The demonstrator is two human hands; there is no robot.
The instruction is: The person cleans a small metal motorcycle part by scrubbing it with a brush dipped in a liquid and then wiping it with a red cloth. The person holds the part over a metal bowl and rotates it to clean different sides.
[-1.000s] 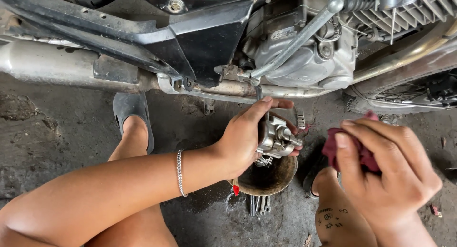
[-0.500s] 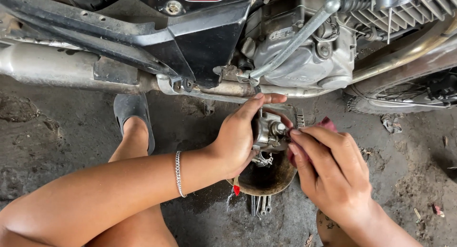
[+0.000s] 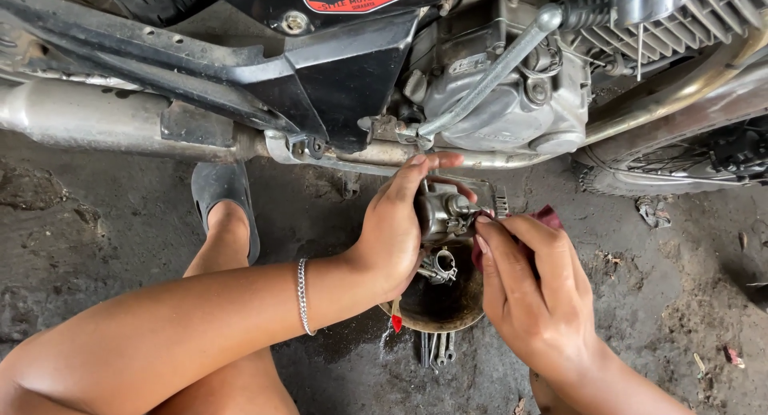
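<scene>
While the left hand (image 3: 392,231) clamps the metal carburetor (image 3: 438,211) above a rusty bowl (image 3: 440,303), the right hand (image 3: 532,291) pinches a soft red rag (image 3: 548,219) against it; the casting looks heavy, rigid, probably oily, best gripped around its body.

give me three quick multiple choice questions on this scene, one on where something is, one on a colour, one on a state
1. Where is the bowl?
A. on the ground under the carburetor
B. on the bike seat
C. on the person's knee

2. What colour is the rag?
A. white
B. dark red
C. blue

3. How is the carburetor held?
A. lying loose on the ground
B. bolted to the engine
C. gripped in the left hand

Answers:
1 A, it sits on the dirt floor below the part.
2 B, red cloth shows at the right hand.
3 C, left fingers wrap it while the right hand presses the rag to it.
</scene>
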